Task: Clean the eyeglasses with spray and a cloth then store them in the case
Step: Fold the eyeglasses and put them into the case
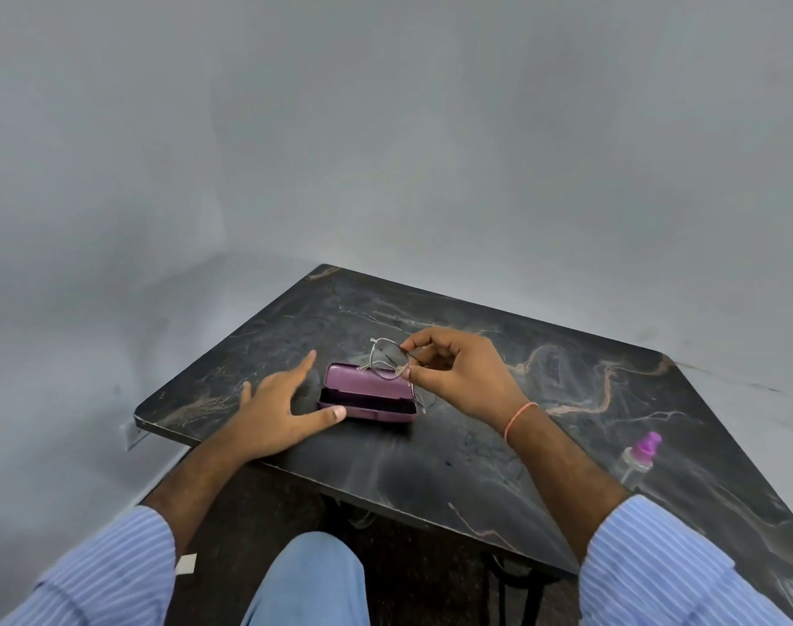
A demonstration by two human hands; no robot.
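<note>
Knee and striped sleeves lowest; we judge storing step: right hand (pixel 453 372) pinches eyeglasses (pixel 392 361) just above open purple case (pixel 367 395) on bench (pixel 476 445), left hand (pixel 279 406) flat, thumb touching case; next, lower them in and shut the lid

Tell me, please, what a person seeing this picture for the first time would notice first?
Most likely the right hand near the middle of the dark marbled table, pinching thin metal-framed eyeglasses just above the open purple case. The left hand lies spread beside the case, its thumb touching the case's front edge. A clear spray bottle with a pink top stands apart at the table's right side.
</note>
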